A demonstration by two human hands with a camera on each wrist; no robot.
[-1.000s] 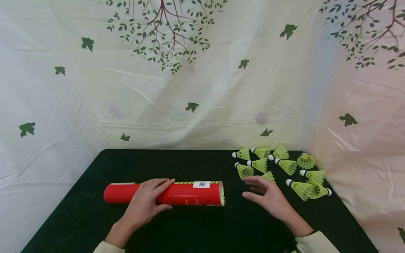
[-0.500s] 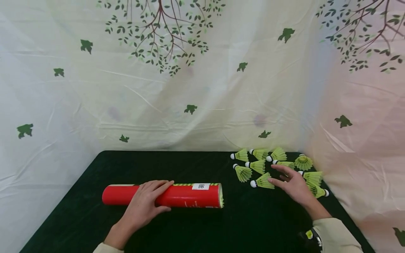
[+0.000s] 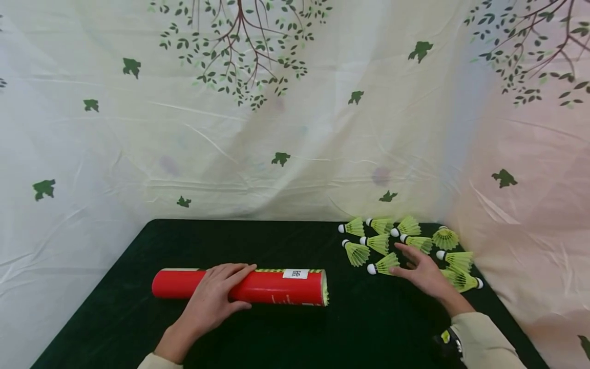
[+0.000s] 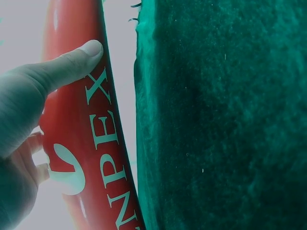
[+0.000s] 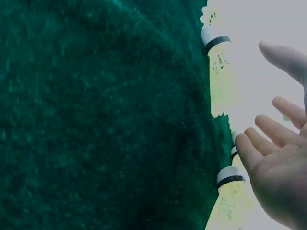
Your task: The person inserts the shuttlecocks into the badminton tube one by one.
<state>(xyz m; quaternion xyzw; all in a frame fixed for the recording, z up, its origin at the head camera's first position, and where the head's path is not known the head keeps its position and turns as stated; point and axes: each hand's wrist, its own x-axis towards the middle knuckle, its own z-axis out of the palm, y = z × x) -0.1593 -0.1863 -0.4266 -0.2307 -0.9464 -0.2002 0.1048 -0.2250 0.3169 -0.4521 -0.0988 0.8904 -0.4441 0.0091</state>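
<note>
The left hand (image 3: 212, 292) is clamped on the red tube (image 3: 274, 288), thumb along the near side and fingers wrapped over to the far side. This round thing could easily roll, so the grip probably serves to steady it. The tube lies on its side under that palm, its open end pointing toward the right hand (image 3: 425, 277), which seems a handy way to have it face.

The right hand holds nothing: its fingers are spread, the thumb well apart from them. The thumb tip is at the skirt of the nearest shuttlecock (image 3: 385, 264); whether the two touch, I cannot tell. The other loose shuttlecocks (image 3: 356, 253) lie beyond this hand and to both sides of it, perhaps gathered there to be within easy reach.

The tube is glossy red with pale lettering below the left thumb, a white label (image 3: 295, 274) to the right of the left hand, and yellow-green skirt edges at its mouth. The shuttlecocks have white heads, a dark band and yellow-green netted skirts. Under both hands spreads a dark green tablecloth (image 3: 359, 333); past them hangs a pale curtain (image 3: 230, 169) printed with leaves.
</note>
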